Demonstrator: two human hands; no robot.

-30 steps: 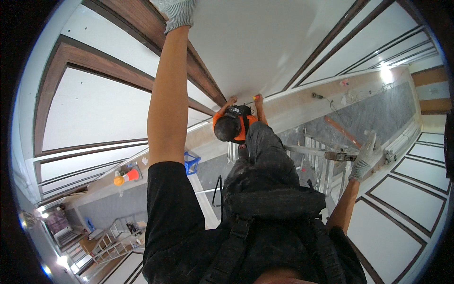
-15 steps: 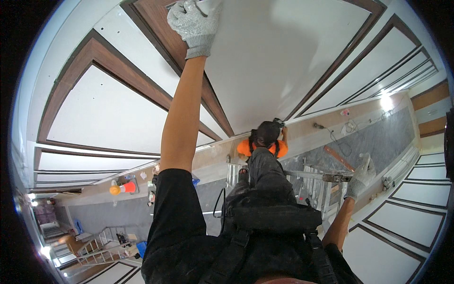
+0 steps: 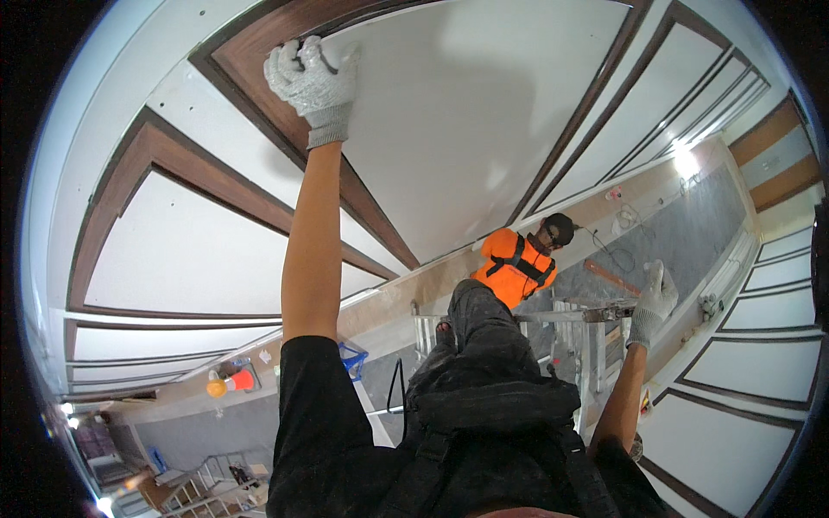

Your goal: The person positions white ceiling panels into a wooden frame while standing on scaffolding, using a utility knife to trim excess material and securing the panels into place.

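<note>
My left hand (image 3: 316, 91), in a grey-white knit glove, is raised against the brown wood moulding (image 3: 259, 78) at the upper left corner of a white wall panel (image 3: 449, 112). Its fingers are bent and pressed to the moulding's inner edge; what they hold, if anything, is hidden. Low on the right, my right hand (image 3: 656, 298), gloved alike, is beside the top end of a metal ladder (image 3: 596, 315). Its fingers are drawn together, and I cannot make out anything in them. My leg (image 3: 488, 328) in dark trousers extends forward beside the ladder.
Below, a person in an orange shirt (image 3: 511, 266), black harness and cap stands between the wall and ladder. An orange cone (image 3: 240, 380), a blue stand (image 3: 352, 361), cables (image 3: 617, 255) and a reddish-brown bar (image 3: 611, 276) are on the floor. Another ladder (image 3: 203, 492) stands at lower left.
My left hand has shifted left and down along the moulding, and my view has turned slightly. The person below has straightened and turned from the wall. My right hand stays beside the ladder.
</note>
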